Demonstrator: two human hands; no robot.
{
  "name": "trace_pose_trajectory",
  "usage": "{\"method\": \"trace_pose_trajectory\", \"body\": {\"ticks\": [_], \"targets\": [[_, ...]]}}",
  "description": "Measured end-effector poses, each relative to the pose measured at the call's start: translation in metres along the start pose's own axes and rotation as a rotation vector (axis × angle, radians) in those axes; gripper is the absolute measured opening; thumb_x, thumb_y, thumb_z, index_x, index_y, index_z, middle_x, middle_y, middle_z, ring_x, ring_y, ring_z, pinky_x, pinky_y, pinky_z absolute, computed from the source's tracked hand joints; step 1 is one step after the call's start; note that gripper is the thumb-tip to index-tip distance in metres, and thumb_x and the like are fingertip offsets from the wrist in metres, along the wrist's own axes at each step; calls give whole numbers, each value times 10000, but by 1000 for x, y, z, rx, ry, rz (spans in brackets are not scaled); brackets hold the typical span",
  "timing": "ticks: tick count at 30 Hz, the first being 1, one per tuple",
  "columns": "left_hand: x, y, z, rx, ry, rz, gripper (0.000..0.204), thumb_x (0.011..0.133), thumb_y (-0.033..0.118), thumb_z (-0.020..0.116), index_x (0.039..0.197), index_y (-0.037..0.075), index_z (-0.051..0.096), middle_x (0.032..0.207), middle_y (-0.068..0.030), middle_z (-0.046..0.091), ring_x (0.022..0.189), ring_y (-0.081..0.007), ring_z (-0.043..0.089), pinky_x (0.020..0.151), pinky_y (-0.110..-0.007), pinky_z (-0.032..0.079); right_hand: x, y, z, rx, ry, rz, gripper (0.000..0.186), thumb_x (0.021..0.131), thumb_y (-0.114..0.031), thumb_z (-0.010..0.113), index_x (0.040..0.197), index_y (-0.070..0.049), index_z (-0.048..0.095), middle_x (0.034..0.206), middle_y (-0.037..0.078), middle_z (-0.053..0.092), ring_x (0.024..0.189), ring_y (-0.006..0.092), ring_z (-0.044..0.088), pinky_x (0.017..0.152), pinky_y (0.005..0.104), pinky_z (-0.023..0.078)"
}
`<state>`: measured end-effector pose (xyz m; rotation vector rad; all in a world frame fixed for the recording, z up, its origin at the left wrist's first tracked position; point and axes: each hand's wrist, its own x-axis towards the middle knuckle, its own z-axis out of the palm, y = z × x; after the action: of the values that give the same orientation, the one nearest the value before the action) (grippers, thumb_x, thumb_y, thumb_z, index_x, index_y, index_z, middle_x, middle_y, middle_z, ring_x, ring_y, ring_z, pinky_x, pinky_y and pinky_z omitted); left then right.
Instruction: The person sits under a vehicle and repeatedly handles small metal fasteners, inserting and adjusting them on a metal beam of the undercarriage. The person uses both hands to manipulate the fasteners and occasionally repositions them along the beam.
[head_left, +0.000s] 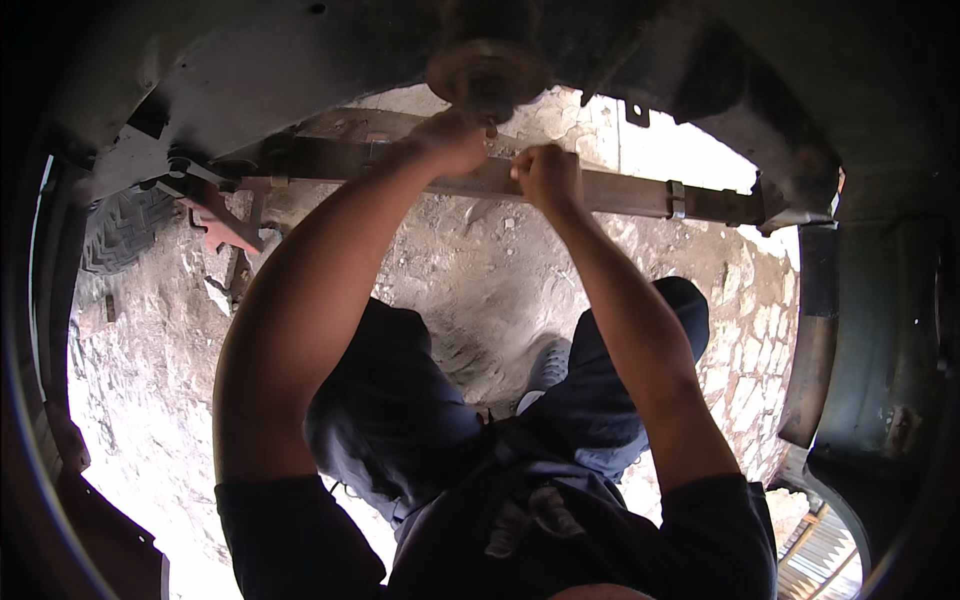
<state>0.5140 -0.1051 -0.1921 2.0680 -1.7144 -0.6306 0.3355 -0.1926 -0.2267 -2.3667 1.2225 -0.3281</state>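
Note:
My left hand (pixel 452 142) is raised to the lower end of a round, rusty hub-like part (pixel 488 72) that hangs from above. Its fingers are curled in just under that part, slightly blurred, and what they grip is hidden. Just to the right, my right hand (pixel 549 174) is closed, knuckles up, in front of a long brown leaf spring (pixel 625 194). Whatever sits inside that fist cannot be made out. A small gap separates the two hands. The leaf spring runs crosswise behind both of them, with a metal clamp (pixel 677 199) around its right part.
Dark curved metal bodywork (pixel 880 330) arches overhead and down both sides. At the left are a treaded tyre (pixel 125 230) and a red metal stand-like piece (pixel 225 225). Dusty, rough ground (pixel 470 280) lies below, with my bent legs and a grey shoe (pixel 549 364).

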Motion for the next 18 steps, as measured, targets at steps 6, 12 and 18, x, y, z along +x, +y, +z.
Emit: {"method": "trace_pose_trajectory", "body": {"ticks": [6,12,18], "targets": [[-10,-31,-5,108,-46,-102,385,883,103,621,1264,80,665,1138,-220,711,1105,-345,677,997,-420,513,12,-11,23,-173,45,31,14,781,-107,753,780,-100,765,832,158,742,805,304,740,795,412,590],[-27,-31,-15,81,9,-70,337,899,133,606,1222,104,696,1173,-238,689,1102,-375,672,986,-442,520,16,7,7,-27,-97,-81,138,813,-87,687,877,30,723,938,301,707,961,453,697,839,496,580],[-44,-22,-14,109,-18,-76,284,915,170,623,1174,113,724,1138,-238,698,1101,-379,669,994,-446,518,-2,4,24,-87,-116,-108,75,803,-21,671,836,19,726,904,265,709,895,377,720,817,461,580]]}}
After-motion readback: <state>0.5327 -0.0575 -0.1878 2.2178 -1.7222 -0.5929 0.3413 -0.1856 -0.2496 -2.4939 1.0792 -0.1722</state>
